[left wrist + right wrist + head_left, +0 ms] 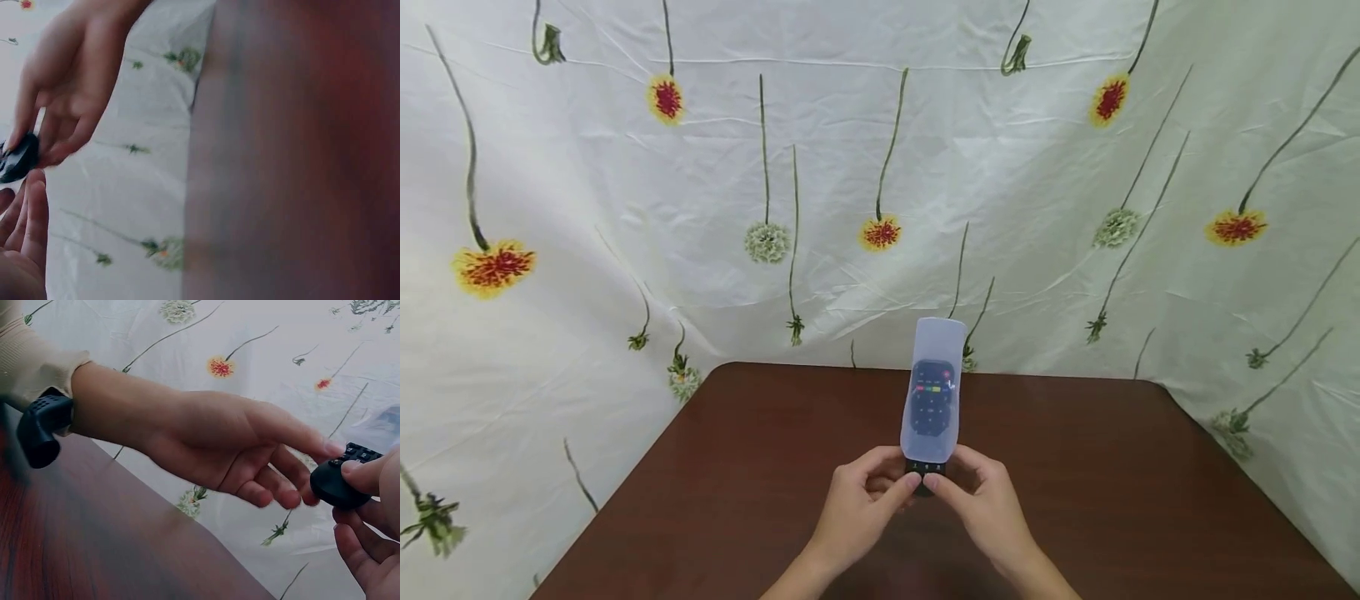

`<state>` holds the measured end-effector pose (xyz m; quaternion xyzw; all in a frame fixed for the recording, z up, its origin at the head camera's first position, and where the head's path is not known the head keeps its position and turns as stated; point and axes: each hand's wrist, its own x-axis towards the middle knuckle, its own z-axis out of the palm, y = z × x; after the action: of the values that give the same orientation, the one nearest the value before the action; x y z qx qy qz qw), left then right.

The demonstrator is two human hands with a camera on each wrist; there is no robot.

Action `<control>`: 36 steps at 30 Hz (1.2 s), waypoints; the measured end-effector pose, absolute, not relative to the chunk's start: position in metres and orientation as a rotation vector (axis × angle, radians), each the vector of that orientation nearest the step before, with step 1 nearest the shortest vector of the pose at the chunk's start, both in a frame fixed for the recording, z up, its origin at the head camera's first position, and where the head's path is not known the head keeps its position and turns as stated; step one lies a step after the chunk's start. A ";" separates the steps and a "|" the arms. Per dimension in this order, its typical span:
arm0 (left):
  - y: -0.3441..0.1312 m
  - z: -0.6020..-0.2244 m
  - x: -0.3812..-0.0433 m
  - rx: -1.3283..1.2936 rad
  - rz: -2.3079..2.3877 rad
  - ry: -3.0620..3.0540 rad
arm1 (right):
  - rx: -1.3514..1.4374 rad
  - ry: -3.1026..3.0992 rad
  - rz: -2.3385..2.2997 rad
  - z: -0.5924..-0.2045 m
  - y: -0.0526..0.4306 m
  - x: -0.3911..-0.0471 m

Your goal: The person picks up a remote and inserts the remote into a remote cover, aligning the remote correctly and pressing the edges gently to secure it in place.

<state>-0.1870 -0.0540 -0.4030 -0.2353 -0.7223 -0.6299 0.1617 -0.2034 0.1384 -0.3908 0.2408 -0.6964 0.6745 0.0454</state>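
A black remote control (pixel 927 468) stands upright above the table, its buttons facing me. Over most of it sits a translucent sleeve (pixel 938 340), its top part slack and reaching beyond the remote. My left hand (pixel 859 507) pinches the exposed bottom end from the left, thumb on the front face. From the right, my right hand (pixel 994 507) pinches that same end, its thumb beside the other. The right wrist view shows the remote's rounded lower end (pixel 340 486) between the fingers of both hands. The fingers behind the remote are partly hidden in the head view.
Below the hands lies a dark brown table (pixel 760 442) with rounded far corners. A white cloth (pixel 827 167) printed with flowers hangs behind and beside it. A black wrist device (pixel 45 428) sits by the left sleeve cuff (pixel 44 356).
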 end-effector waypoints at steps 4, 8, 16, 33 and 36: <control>-0.061 -0.389 -0.192 -0.687 -1.622 -2.078 | 0.733 -2.117 2.058 -0.394 0.137 -0.204; -0.062 -0.374 -0.197 -0.699 -1.569 -1.977 | 0.753 -2.112 2.054 -0.395 0.136 -0.204; -0.054 -0.366 -0.201 -0.690 -1.576 -1.919 | 0.723 -2.062 2.053 -0.396 0.134 -0.202; -0.049 -0.378 -0.206 -0.650 -1.617 -1.944 | 0.610 -2.023 1.987 -0.400 0.132 -0.204; -0.051 -0.377 -0.208 -0.666 -1.641 -1.996 | 0.612 -2.011 1.979 -0.400 0.132 -0.206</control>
<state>-0.2075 -0.0507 -0.3771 -0.2427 -0.7271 -0.5979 0.2343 -0.2056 0.1324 -0.3998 0.2102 -0.6909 0.6800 0.1268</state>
